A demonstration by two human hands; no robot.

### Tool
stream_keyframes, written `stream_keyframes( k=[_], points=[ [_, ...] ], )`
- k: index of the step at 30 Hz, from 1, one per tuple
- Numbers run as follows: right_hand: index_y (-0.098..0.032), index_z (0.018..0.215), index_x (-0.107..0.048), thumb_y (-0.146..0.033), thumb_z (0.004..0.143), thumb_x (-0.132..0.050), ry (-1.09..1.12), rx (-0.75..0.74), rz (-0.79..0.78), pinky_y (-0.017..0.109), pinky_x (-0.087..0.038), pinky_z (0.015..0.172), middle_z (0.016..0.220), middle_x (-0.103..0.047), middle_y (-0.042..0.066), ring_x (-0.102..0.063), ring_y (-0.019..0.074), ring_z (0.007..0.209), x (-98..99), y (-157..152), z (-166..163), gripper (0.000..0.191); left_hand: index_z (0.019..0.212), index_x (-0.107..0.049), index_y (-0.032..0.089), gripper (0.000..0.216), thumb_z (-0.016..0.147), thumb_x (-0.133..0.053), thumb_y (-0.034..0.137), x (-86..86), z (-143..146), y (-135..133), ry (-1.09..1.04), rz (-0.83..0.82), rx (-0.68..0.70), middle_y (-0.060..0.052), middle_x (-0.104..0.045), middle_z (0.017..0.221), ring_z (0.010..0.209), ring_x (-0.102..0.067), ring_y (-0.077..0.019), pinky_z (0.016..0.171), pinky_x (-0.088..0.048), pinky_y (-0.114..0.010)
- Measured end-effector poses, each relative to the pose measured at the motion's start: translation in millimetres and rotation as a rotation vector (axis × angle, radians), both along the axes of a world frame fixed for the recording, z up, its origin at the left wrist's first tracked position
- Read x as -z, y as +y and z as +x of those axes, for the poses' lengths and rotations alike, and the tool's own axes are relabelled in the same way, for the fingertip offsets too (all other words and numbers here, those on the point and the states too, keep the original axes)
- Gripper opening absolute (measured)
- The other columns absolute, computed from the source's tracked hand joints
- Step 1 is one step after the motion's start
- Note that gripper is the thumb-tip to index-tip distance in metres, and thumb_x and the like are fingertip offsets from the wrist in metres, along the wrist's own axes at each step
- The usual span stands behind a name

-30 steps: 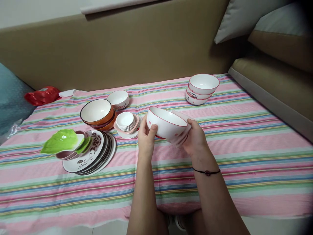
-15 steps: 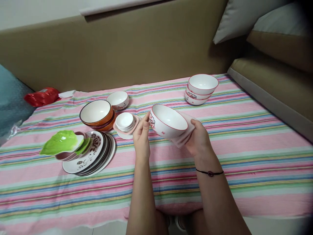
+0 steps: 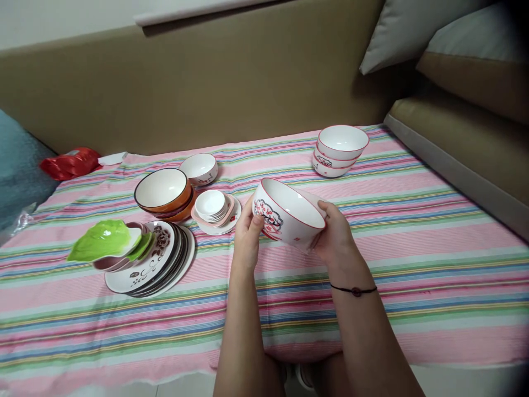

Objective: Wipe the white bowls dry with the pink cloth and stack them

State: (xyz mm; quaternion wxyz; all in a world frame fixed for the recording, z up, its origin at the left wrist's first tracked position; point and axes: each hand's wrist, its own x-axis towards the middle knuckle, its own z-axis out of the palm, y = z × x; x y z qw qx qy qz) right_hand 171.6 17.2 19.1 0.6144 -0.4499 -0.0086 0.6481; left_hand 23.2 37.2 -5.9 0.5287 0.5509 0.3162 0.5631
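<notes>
Between my two hands, above the bed-like striped surface, is a white bowl (image 3: 289,218) with a red rim and a flower-and-cloud print on its outside. It is tilted. My left hand (image 3: 248,223) grips its left side, thumb on the outer wall. My right hand (image 3: 336,231), with a dark cord bracelet at the wrist, is closed round a pale pink cloth (image 3: 314,199) against the bowl's right side. Most of the cloth is hidden behind the bowl and hand. Matching stacked bowls (image 3: 341,149) stand at the back right.
To the left are stacked plates (image 3: 182,264), green leaf-shaped dishes (image 3: 105,240), orange bowls (image 3: 165,190), a white bowl (image 3: 200,168) and small white bowls (image 3: 211,204) on plates. A red bundle (image 3: 70,162) lies far left. Cushions (image 3: 475,66) are at right, on a striped cloth (image 3: 413,253).
The bowl has turned and tilted in my hands, so more of its printed outer side shows. My left hand has moved slightly right, and the cloth has mostly slipped from sight.
</notes>
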Motion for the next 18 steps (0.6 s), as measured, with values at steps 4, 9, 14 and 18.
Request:
stream_keyframes(
  k=[4, 9, 14, 18],
  points=[
    [-0.019, 0.104, -0.069, -0.030, 0.088, -0.041, 0.030, 0.018, 0.117, 0.031, -0.054, 0.065, 0.090, -0.075, 0.004, -0.066, 0.0210, 0.082, 1.3, 1.8, -2.5, 0.034, 0.134, -0.055, 0.022, 0.072, 0.078, -0.059, 0.067, 0.0, 7.2, 2.5, 0.003, 0.037, -0.140, -0.013, -0.055, 0.139, 0.133, -0.048, -0.0302, 0.109, -0.040, -0.040],
    [-0.016, 0.103, -0.069, -0.028, 0.092, -0.038, 0.036, 0.069, 0.101, 0.028, -0.055, 0.067, 0.089, -0.075, 0.006, -0.066, 0.0198, 0.085, -1.4, 3.0, -6.0, 0.036, 0.140, -0.046, 0.028, 0.084, 0.066, -0.080, 0.051, 4.0, 13.5, 3.3, 0.082, 0.129, -0.302, -0.011, -0.045, 0.148, 0.138, -0.042, -0.0288, 0.111, -0.039, -0.036],
    [-0.016, 0.103, -0.069, -0.024, 0.093, -0.036, 0.035, 0.110, 0.049, 0.024, -0.053, 0.061, 0.087, -0.074, 0.004, -0.065, 0.0176, 0.080, -5.0, 3.4, -6.0, 0.035, 0.145, -0.042, 0.029, 0.099, 0.058, -0.086, 0.047, 9.3, 6.6, 5.4, 0.190, 0.167, -0.296, -0.011, -0.038, 0.154, 0.142, -0.035, -0.0313, 0.116, -0.031, -0.040],
    [-0.016, 0.103, -0.068, -0.027, 0.092, -0.036, 0.022, 0.127, 0.041, 0.027, -0.054, 0.062, 0.091, -0.074, 0.005, -0.066, 0.0199, 0.085, 0.6, 3.8, -1.6, 0.036, 0.131, -0.061, 0.025, 0.055, 0.086, -0.057, 0.057, 8.4, -1.1, 5.9, 0.039, 0.107, -0.261, -0.011, -0.053, 0.143, 0.136, -0.045, -0.0288, 0.114, -0.034, -0.043]
  ],
)
